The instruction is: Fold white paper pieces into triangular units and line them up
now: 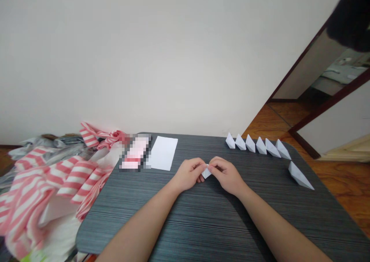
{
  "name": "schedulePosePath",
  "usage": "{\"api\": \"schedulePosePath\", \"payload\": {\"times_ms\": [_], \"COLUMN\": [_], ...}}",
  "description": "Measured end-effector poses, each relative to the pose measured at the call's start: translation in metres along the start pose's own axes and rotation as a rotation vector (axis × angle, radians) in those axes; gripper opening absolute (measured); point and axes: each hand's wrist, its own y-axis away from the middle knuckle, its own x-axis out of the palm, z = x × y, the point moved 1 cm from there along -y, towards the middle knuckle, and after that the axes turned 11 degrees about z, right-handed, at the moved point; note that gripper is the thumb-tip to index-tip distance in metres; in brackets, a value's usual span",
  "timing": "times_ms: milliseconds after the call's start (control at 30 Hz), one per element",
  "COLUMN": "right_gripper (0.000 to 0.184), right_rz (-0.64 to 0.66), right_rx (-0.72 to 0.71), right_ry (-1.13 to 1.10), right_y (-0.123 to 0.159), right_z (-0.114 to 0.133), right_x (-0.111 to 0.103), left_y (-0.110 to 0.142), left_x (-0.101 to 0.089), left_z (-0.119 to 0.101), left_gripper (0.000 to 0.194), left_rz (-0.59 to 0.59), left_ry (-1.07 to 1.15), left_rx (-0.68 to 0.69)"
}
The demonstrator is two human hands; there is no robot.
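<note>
My left hand (187, 173) and my right hand (227, 175) meet above the middle of the dark striped table (202, 223). Both pinch a small folded piece of white paper (206, 173) between their fingers, and the fingers hide most of it. Several folded white paper boats (257, 145) stand in a row along the far edge, to my right. A larger paper boat (300, 176) lies apart near the right edge. A flat white paper sheet (162, 152) rests beyond my left hand.
A blurred pink-and-white packet (135, 152) lies beside the sheet. A heap of pink-and-white striped plastic (54, 185) spills against the table's left side. Wooden floor (341, 181) lies right of the table, with a doorway (309, 69) and a dark blurred object (349, 19) above.
</note>
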Motion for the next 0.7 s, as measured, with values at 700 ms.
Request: {"api": "schedulePosePath", "payload": {"times_ms": [700], "right_gripper": [0.02], "right_rz": [-0.158], "right_rx": [0.103], "right_ry": [-0.111], "right_y": [0.002], "right_z": [-0.015], "right_x": [-0.001], "left_y": [-0.008], "left_x": [-0.005], "left_z": [0.006], "left_gripper": [0.027], "left_rz": [-0.192], "left_ry": [0.285], "left_rx": [0.073]}}
